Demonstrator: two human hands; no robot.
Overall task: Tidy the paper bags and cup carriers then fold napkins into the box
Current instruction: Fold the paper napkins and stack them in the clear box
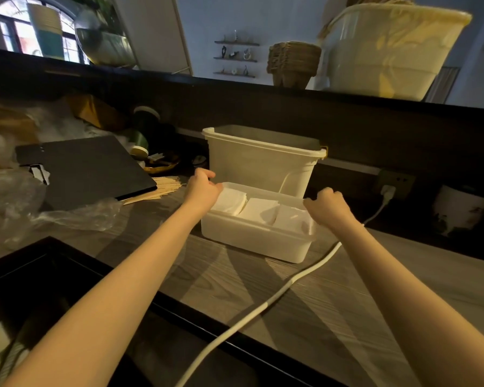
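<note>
A low translucent white box (252, 241) sits on the wooden counter with folded white napkins (259, 209) stacked inside in three piles. My left hand (203, 185) grips the box's left end at the rim. My right hand (329, 205) grips the right end at the rim. On the upper ledge stand a stack of brown pulp cup carriers (294, 62) and a large pale tub (389, 48) holding brown paper bags, whose handles show at the top.
A taller empty plastic bin (260, 160) stands right behind the box. A white cable (263, 303) crosses the counter to a wall socket (389, 188). At left lie a black clipboard (87, 169), wooden sticks (162, 187) and crumpled plastic wrap (67, 216).
</note>
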